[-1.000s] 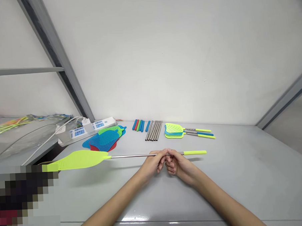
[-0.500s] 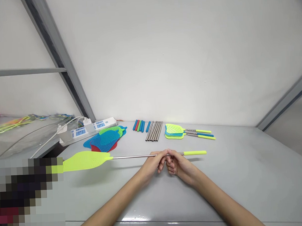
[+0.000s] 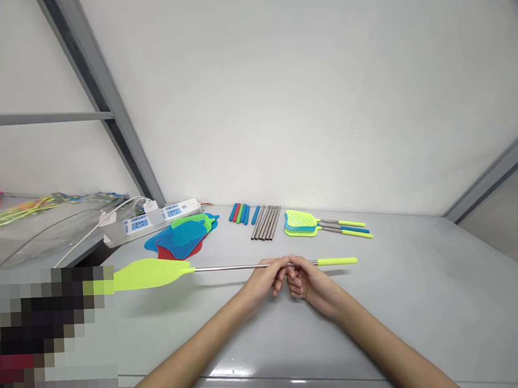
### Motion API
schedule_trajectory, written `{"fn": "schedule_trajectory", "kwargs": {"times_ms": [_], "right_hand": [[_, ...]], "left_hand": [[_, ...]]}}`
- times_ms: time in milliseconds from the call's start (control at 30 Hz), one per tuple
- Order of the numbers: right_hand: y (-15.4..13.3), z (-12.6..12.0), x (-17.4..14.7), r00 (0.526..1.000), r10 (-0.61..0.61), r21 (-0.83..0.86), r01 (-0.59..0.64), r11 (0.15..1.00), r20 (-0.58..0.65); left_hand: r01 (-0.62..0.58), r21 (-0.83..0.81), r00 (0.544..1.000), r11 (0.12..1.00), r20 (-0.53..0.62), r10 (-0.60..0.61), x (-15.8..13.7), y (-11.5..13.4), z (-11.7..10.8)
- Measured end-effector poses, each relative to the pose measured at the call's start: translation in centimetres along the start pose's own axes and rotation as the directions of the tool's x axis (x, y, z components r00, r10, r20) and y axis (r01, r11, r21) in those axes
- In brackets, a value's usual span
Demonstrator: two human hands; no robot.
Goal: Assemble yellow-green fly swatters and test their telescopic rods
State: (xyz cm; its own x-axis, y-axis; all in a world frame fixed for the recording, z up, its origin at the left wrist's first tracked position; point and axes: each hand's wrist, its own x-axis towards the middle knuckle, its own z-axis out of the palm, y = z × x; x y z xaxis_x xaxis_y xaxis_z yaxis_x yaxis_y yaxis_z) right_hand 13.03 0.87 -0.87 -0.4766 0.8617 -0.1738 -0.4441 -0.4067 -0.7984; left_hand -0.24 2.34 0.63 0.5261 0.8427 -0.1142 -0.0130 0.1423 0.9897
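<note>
A yellow-green fly swatter (image 3: pixel 155 273) lies level across my view, held just above the table, with its mesh head at left and its grip at right. Thumb and fingers of my left hand (image 3: pixel 269 276) are closed on its thin metal shaft. Right beside it, my right hand (image 3: pixel 304 278) pinches the same shaft just left of the yellow grip (image 3: pixel 337 261). The fingertips of both hands nearly meet and cover that stretch of the shaft. A pixelated patch hides what lies beyond the left end of the swatter head.
On the grey table (image 3: pixel 418 301), loose swatter heads (image 3: pixel 181 240) lie at left. Behind my hands are coloured grips (image 3: pixel 241 213) and several metal tubes (image 3: pixel 266 223). Whole swatters (image 3: pixel 303 222) are stacked at right. A power strip (image 3: pixel 174 212) with cables stands at the back left.
</note>
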Motion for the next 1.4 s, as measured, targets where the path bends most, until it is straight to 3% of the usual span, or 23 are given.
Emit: {"fn": "schedule_trajectory", "kwargs": {"times_ms": [367,700,933,1200,1400], "right_hand": [[-0.3,0.4,-0.2,1.0,-0.012,-0.017,0.012,1.0,-0.018],[-0.3,0.4,-0.1,0.992,-0.039,-0.048,0.034,0.998,-0.121],[-0.5,0.1,0.0,0.983,0.003,0.0,-0.003,1.0,-0.184],[-1.4,0.7,-0.2,0.975,-0.035,-0.067,0.021,0.998,-0.218],[-2.0,0.9,-0.5,0.967,-0.077,-0.078,0.06,0.995,-0.244]], "left_hand": [[-0.022,-0.014,0.999,1.0,-0.027,0.022,-0.1,0.1,0.3],[0.01,-0.108,1.0,0.994,-0.023,-0.013,0.0,0.3,0.1],[0.125,-0.229,0.991,0.965,-0.014,-0.132,0.4,0.4,0.1],[0.222,-0.218,0.974,0.95,0.0,-0.227,0.4,1.7,-0.6],[0.224,-0.188,0.974,0.956,0.018,-0.224,0.4,2.0,-1.0]]}}
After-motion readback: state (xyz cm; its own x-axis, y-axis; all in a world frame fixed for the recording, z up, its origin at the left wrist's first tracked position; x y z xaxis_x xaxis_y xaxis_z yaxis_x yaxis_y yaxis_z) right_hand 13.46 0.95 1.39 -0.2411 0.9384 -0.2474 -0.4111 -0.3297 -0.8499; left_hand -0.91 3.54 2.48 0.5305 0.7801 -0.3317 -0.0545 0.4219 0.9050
